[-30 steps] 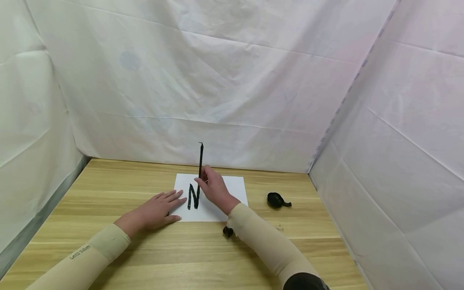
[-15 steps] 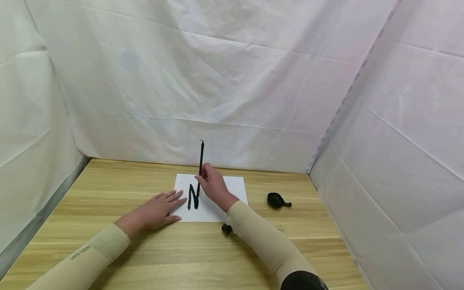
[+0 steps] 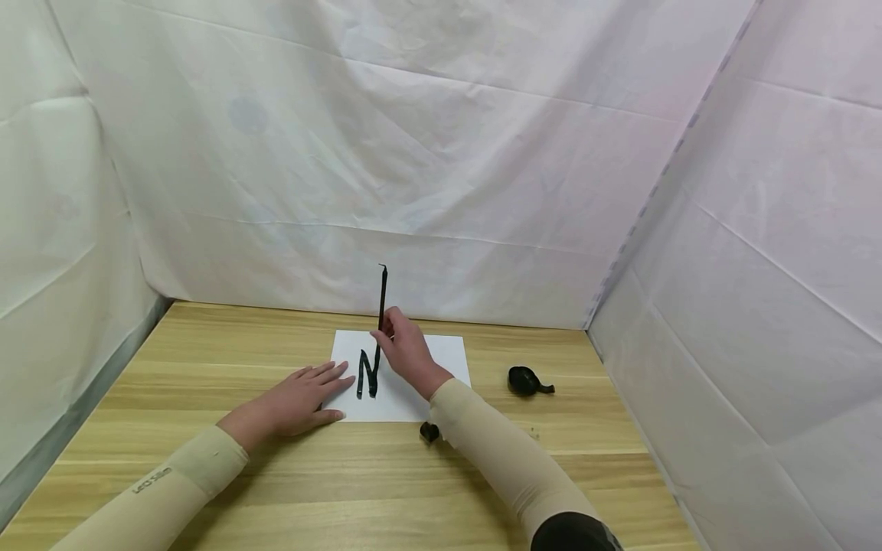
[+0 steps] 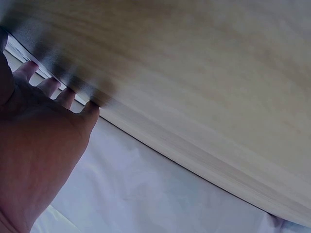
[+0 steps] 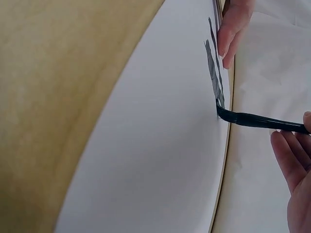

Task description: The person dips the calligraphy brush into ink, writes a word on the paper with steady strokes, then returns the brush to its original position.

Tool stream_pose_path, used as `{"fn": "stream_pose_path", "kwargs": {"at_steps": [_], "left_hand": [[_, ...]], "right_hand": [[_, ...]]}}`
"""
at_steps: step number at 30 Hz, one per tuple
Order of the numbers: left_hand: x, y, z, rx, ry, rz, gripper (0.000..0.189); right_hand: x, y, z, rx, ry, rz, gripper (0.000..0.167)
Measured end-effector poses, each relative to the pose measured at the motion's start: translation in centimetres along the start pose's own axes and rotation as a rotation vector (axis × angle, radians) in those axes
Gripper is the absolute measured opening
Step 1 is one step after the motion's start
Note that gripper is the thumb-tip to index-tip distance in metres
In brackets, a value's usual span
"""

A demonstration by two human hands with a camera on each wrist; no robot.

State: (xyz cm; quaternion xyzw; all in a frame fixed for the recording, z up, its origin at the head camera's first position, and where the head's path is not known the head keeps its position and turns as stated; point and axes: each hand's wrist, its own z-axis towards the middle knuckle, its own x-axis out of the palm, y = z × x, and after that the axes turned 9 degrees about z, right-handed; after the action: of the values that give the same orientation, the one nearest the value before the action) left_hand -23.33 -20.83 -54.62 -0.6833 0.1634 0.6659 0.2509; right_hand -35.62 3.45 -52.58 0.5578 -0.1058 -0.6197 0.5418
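My right hand [image 3: 408,352] pinches a dark writing brush [image 3: 383,295] that stands nearly upright over a white sheet of paper [image 3: 406,405]. In the right wrist view the bristles [image 5: 224,114] bend against the paper, at the end of black strokes [image 5: 212,68]. From the head view these strokes form a shape like the letter N [image 3: 361,375]. My left hand [image 3: 299,396] lies with fingers spread on the left side of the sheet. The left wrist view shows its fingers [image 4: 65,98] stretched out at the tabletop.
A black ladle-shaped dish with a short handle [image 3: 524,380] stands to the right of the paper. Beside my right sleeve sits a small black object [image 3: 429,432], partly hidden. The wooden table [image 3: 310,490] is bordered by white cloth walls [image 3: 386,153].
My right hand and the brush have moved slightly up, toward the far edge of the paper. More of the small black object's left side shows by the sleeve. My left hand stays put.
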Motion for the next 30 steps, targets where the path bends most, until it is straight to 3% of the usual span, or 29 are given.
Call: {"fn": "stream_pose_path", "kwargs": {"at_steps": [30], "left_hand": [[0.0,0.1,0.0,0.013,-0.002,0.006,0.071]], "right_hand": [[0.3,-0.7,1.4,0.03,-0.049,0.015,0.015]]}}
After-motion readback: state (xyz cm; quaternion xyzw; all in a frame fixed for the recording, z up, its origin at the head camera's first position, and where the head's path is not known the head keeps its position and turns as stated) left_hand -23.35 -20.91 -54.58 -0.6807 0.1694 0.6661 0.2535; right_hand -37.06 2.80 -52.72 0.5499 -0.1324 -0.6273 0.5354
